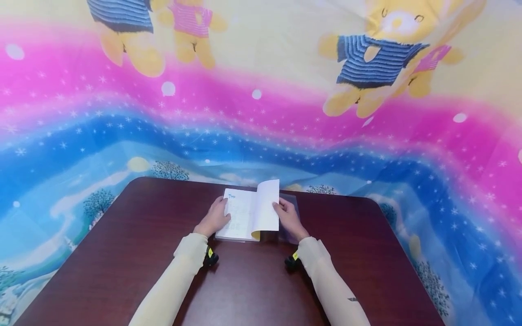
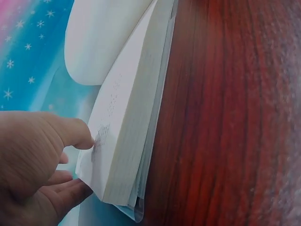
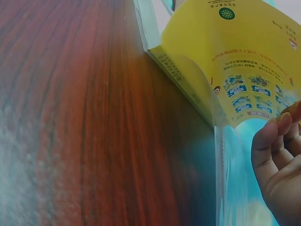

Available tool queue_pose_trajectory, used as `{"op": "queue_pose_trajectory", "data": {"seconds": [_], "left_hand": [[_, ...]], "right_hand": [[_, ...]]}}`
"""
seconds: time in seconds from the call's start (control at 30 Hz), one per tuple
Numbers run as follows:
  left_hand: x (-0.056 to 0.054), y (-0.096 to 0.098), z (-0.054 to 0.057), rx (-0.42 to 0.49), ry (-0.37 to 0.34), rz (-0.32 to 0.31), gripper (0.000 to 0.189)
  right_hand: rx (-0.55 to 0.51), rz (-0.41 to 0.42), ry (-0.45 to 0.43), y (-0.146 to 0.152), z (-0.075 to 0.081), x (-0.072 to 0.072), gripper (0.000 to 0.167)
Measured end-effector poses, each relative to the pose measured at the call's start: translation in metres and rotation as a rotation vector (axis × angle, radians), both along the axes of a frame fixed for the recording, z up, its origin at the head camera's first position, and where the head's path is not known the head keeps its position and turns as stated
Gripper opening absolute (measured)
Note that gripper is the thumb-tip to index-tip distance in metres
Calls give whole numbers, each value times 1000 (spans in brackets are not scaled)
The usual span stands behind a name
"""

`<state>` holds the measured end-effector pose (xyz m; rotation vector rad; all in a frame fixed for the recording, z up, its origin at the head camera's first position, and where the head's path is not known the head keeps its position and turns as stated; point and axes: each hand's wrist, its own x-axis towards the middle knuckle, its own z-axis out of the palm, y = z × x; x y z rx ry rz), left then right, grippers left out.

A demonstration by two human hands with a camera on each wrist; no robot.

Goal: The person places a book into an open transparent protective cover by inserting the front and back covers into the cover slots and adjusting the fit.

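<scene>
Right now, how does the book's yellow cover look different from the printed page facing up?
Colour: the yellow cover has a yellow outside with small colour pictures; the printed page is white with lines of print.
Pose: the yellow cover is lifted and curved, while the printed page lies along the thick page stack.
Hands: the right hand grips the yellow cover; the left hand's thumb rests on the printed page.
Shared: both belong to one book.

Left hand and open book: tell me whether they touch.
Touching. The left wrist view shows it: the thumb of the left hand meets the open book with its tip against the printed page, near the outer edge.
</scene>
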<state>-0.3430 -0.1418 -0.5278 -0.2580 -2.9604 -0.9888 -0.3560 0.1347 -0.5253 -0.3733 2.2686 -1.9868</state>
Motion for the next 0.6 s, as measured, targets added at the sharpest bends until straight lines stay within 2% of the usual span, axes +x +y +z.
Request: {"op": "queue_pose_trajectory", "data": {"seconds": [0.1,0.27,0.4,0.5,0.6], "left_hand": [[3,0,-3,-81,-6,-46,58],[8,1,3,-225,-14,-133,52],[10,1,9,-291,-22,-140,51],[11,2,13,-276,-1,-145,51],[9,5,15,-179,42,-170,52]], "right_hand": [[0,2,-12,1,-2,1,45],[24,-14,9,2,-1,0,44],[41,-28,15,2,-1,0,44],[46,-39,17,1,0,2,45],[42,-50,21,1,2,3,47]]}}
